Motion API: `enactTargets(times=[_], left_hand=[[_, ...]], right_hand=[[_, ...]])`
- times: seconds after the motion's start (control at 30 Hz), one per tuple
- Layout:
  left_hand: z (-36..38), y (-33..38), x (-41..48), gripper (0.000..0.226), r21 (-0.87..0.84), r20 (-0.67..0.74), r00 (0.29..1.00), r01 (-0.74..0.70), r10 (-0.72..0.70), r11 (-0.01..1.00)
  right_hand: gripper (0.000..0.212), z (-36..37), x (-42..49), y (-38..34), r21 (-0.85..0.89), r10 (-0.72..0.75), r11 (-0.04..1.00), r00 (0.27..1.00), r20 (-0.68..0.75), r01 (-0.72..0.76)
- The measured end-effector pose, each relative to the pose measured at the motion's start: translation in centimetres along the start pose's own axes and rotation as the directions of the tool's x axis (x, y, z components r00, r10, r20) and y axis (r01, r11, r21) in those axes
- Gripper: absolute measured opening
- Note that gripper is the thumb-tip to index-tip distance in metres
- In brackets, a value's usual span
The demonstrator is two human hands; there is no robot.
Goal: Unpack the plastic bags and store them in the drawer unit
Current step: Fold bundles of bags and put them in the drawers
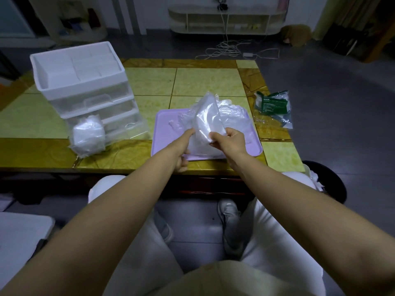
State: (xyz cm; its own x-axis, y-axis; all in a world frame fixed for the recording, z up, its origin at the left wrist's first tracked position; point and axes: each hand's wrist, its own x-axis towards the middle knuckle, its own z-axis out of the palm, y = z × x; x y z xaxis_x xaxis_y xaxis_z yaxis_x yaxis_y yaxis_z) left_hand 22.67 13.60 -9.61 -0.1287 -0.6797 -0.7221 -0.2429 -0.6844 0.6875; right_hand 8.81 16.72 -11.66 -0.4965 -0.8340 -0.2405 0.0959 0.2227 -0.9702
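A bundle of clear plastic bags is held up over the lilac tray. My right hand grips its lower right edge with curled fingers. My left hand holds the bundle's lower left side, with the fingertips hidden behind the plastic. More loose clear bags lie on the tray behind. The white drawer unit stands at the table's left, its bottom drawer pulled out. A pack of clear bags sits in the front of that drawer.
An opened clear wrapper with a green label lies at the table's right edge. The yellow-green tiled table reaches to my knees. A dark bin stands at my right. Cables lie on the floor beyond.
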Motion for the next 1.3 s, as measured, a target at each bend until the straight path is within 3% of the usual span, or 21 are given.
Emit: enactTargets(times=[0.07,0.13,0.33,0.47,0.57,0.63,0.7,0.73,0.8,0.87,0.9,1.07,1.2,1.3], left_hand=[[0.0,-0.2,-0.3,0.080,-0.100,0.152,0.988,0.053,-0.038,0.994],[0.6,-0.2,-0.4,0.069,-0.227,0.200,0.980,0.021,0.025,0.974],[2.0,-0.6,0.1,0.042,-0.389,-0.006,0.987,-0.151,0.162,0.909],[1.7,-1.0,0.6,0.022,-0.323,-0.111,0.970,-0.243,0.218,0.915],[1.0,-1.2,1.2,0.017,-0.141,-0.202,0.932,-0.333,0.302,0.932],[0.1,-1.6,1.9,0.021,-0.070,-0.211,0.912,-0.373,0.352,0.925],[-0.9,-1.9,2.1,0.026,0.035,-0.178,0.896,-0.407,0.407,0.913],[-1.3,-2.2,2.3,0.032,0.087,-0.135,0.893,-0.422,0.430,0.903],[-1.9,-2.4,2.1,0.047,0.180,-0.003,0.886,-0.455,0.463,0.872],[-2.1,-2.5,1.5,0.034,0.210,0.111,0.856,-0.516,0.504,0.830],[-2.2,-2.4,1.2,0.027,0.205,0.145,0.839,-0.544,0.525,0.813],[-2.5,-2.5,1.0,0.011,0.124,0.171,0.778,-0.626,0.605,0.770],[-2.2,-2.3,1.1,0.024,0.084,0.131,0.791,-0.609,0.597,0.789],[-2.3,-2.3,1.9,0.037,0.111,0.102,0.803,-0.596,0.587,0.796]], right_hand=[[0.016,0.1,-0.3,0.3,-0.023,-0.008,1.000,1.000,-0.007,0.007],[0.018,0.1,-0.7,0.7,-0.069,-0.021,0.997,0.999,0.033,0.023],[0.011,0.3,-2.1,1.2,-0.098,-0.039,0.994,0.988,0.152,0.055],[0.014,0.3,-2.9,1.2,-0.107,0.014,0.994,0.963,0.269,0.016],[0.050,0.2,-3.0,1.2,-0.149,0.004,0.988,0.978,0.210,0.027],[0.063,-0.4,-2.7,1.2,-0.245,-0.193,0.943,0.970,0.147,0.225],[0.060,-1.2,-2.6,0.9,-0.331,-0.443,0.803,0.868,0.227,0.496],[0.062,-1.5,-2.5,0.7,-0.370,-0.495,0.725,0.813,0.306,0.581],[0.070,-1.6,-2.5,0.1,-0.450,-0.453,0.623,0.764,0.459,0.640],[0.070,-1.5,-2.4,-0.1,-0.530,-0.319,0.591,0.779,0.540,0.609],[0.068,-1.6,-2.2,0.1,-0.541,-0.243,0.621,0.796,0.554,0.566],[0.064,-1.2,-1.6,1.3,-0.239,-0.014,0.956,0.840,0.542,0.170],[0.047,-0.5,-1.2,1.8,-0.057,0.018,0.998,0.855,0.518,0.013],[0.032,-0.2,-1.1,1.6,-0.075,0.028,0.997,0.887,0.461,0.007]])
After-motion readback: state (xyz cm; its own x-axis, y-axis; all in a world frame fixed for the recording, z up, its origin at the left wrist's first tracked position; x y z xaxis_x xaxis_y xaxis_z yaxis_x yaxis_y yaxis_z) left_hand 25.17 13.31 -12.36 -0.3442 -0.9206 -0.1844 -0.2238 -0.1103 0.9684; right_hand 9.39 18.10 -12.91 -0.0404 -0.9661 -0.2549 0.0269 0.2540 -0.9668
